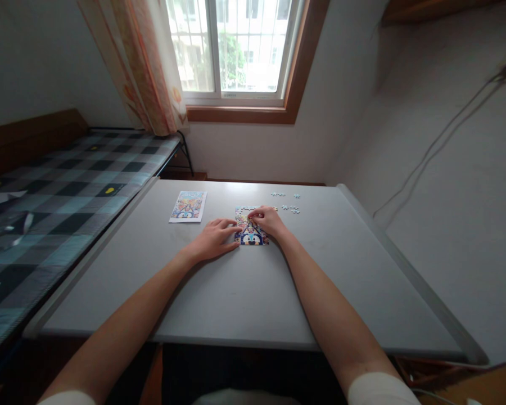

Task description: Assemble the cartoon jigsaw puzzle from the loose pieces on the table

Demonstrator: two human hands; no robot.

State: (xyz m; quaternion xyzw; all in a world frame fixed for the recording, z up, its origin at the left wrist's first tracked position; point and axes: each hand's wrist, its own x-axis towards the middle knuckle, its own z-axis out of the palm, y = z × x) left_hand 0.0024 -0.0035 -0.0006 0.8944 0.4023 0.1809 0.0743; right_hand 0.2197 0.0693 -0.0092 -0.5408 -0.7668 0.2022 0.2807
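Observation:
A colourful, largely assembled jigsaw puzzle lies flat on the table, with a dark blue and white cartoon face along its near edge. My left hand rests at its left side, fingers apart, with the fingertips touching the border. Over the upper middle of the puzzle, my right hand has thumb and forefinger pinched on a puzzle piece that the fingers mostly hide. Several loose puzzle pieces lie beyond the right hand, and more pieces sit farther back. A printed picture sheet lies to the left, bearing a similar picture.
The white table has raised grey side edges. A bed with a checked cover stands on the left. Behind the table are a window and a patterned curtain. A cable hangs along the right wall.

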